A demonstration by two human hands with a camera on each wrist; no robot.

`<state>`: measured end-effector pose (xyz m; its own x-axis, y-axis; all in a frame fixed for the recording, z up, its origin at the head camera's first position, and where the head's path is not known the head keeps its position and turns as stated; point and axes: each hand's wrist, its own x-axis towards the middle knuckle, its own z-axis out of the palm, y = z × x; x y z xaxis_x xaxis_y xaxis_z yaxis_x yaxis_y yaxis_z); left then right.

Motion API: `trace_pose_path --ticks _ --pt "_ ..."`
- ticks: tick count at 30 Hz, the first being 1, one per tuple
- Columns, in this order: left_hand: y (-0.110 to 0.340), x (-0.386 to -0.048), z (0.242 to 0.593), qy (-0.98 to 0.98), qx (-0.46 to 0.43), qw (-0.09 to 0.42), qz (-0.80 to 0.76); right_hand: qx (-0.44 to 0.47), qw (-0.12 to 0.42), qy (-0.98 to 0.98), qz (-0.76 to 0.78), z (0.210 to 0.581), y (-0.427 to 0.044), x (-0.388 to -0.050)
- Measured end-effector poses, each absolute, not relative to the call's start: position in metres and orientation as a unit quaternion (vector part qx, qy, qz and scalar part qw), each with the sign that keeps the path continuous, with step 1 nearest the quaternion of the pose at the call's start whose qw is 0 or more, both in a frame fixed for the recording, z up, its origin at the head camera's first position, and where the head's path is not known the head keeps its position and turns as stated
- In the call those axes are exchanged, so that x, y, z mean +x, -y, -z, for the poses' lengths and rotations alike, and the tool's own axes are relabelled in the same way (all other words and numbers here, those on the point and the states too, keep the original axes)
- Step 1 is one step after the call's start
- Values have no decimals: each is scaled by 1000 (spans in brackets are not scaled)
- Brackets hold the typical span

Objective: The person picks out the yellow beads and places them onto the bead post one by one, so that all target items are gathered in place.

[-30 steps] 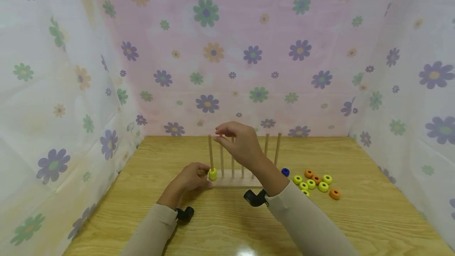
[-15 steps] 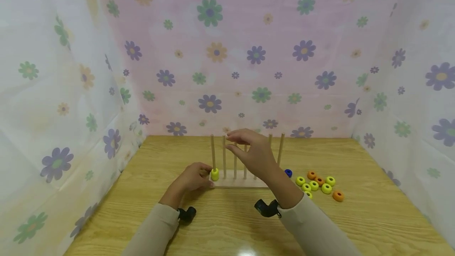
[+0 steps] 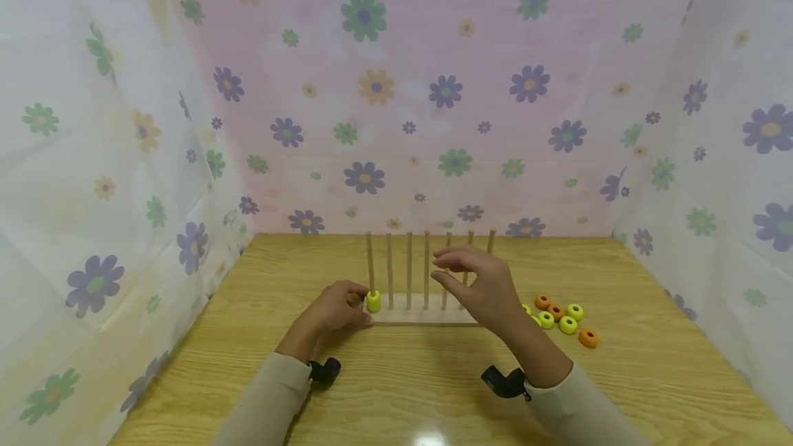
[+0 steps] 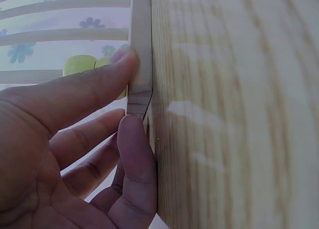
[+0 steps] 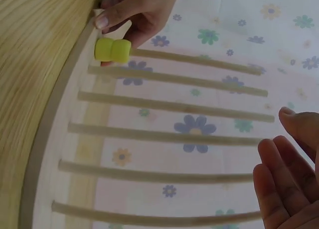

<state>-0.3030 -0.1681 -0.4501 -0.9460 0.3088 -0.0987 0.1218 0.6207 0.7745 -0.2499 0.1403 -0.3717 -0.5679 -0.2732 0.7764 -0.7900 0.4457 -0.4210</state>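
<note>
A wooden peg rack point(image 3: 421, 316) with a row of several upright pegs stands on the table. Two yellow beads point(image 5: 113, 50) are stacked at the bottom of its leftmost peg, as the right wrist view shows. My left hand point(image 3: 334, 307) grips the left end of the base, its thumb on the base beside the yellow beads and its fingers at the end. Over the right part of the rack, my right hand point(image 3: 486, 288) hangs with thumb and fingers apart and nothing between them. It covers parts of the right-hand pegs.
Right of the rack lie loose yellow beads point(image 3: 567, 325) and orange beads point(image 3: 588, 337), partly hidden by my right hand. Flower-patterned cloth point(image 3: 446, 143) encloses the back and sides of the wooden table point(image 3: 384, 384).
My right hand has moved rightward and down from the tops of the left pegs toward the right pegs, now hiding the blue bead. My left hand stays at the rack's end.
</note>
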Motion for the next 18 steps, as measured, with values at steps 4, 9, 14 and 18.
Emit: trace_pose_path --ticks 4,9,14,18 --pt "169 -303 449 -891 119 113 -423 326 317 796 -401 375 -149 -252" --pt "169 -305 451 -892 129 117 -418 311 314 809 -389 377 -159 -252" --pt "169 -305 452 -886 123 128 -429 310 306 811 -390 382 -169 -254" --pt "170 -305 452 -883 121 132 -434 300 318 817 -377 387 -179 -255"
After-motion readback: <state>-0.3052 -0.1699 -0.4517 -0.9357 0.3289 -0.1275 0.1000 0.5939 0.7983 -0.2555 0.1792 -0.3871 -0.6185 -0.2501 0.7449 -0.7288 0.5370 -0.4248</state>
